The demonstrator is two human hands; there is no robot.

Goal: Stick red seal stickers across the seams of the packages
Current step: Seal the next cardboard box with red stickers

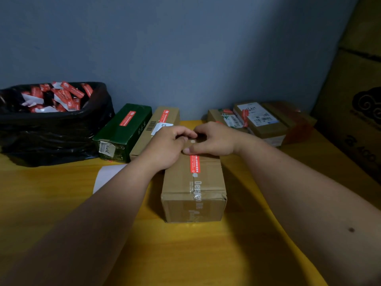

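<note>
A long brown cardboard package (208,182) lies lengthwise in front of me on the yellow table (61,203). A red seal sticker (194,164) runs along its taped top seam. My left hand (167,147) and my right hand (214,139) both rest on the package's far half, fingers curled together over the far end of the sticker. My right thumb presses on the sticker; the fingertips hide that end. Whether either hand pinches the sticker or its backing is unclear.
A black bag (53,137) full of red sticker scraps sits at the left. A green box (123,131) and a brown box (158,124), both with red stickers, lie beside it. Several stickered packages (266,122) are stacked at the back right. White backing paper (107,176) lies left. Large cartons (354,112) stand right.
</note>
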